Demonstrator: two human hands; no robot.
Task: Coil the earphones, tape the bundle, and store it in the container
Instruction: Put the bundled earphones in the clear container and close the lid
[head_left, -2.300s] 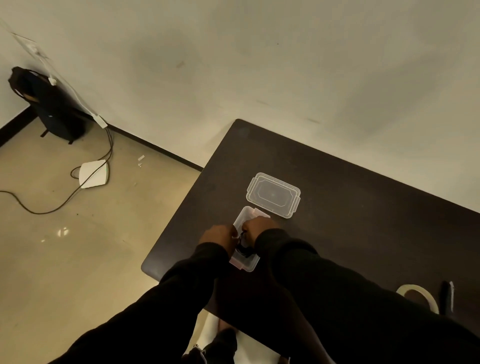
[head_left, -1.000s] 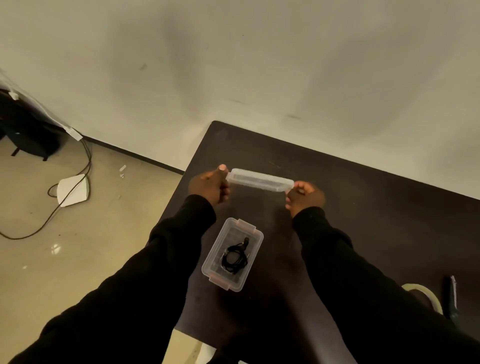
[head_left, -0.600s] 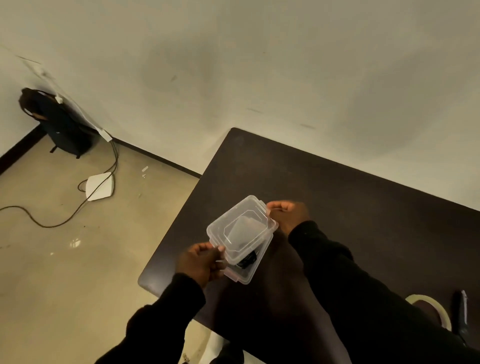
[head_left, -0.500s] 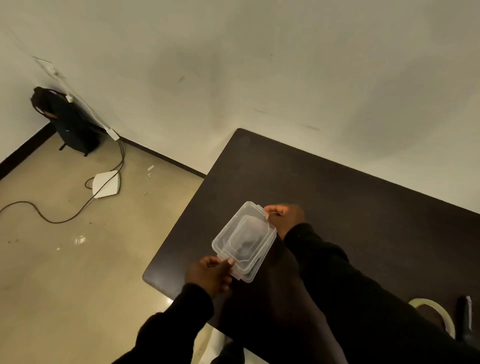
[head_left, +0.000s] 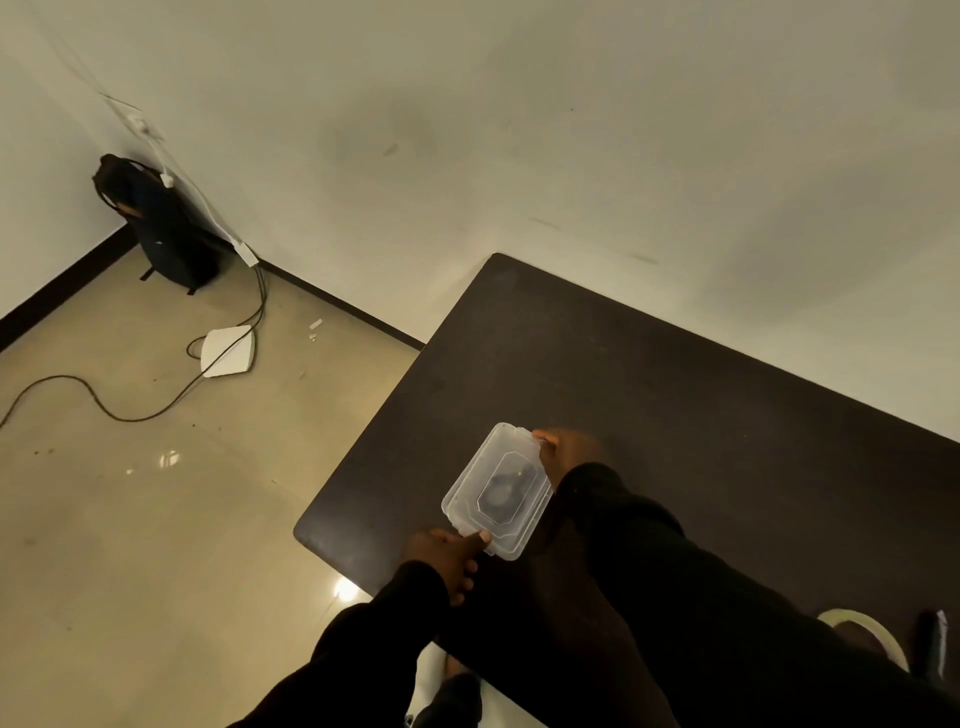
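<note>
The left hand (head_left: 445, 557) presses its fingertips on the near corner of the lid (head_left: 497, 489), fingers curled, thumb side against the clear plastic. The right hand (head_left: 563, 451) grips the far right edge of the same lid, thumb on top at the corner. The lid sits on the container (head_left: 524, 540), which rests on the dark bench (head_left: 675, 405) near its left front corner. Through the clear lid the coiled black earphones (head_left: 506, 492) show inside the container. Far right, at the bench's near edge, lies a roll of tape (head_left: 865, 631), with a dark tool (head_left: 935, 642) just beside it. On the floor (head_left: 130, 519) to the left lie a white device (head_left: 228, 351) and a trailing cable (head_left: 104, 410)
</note>
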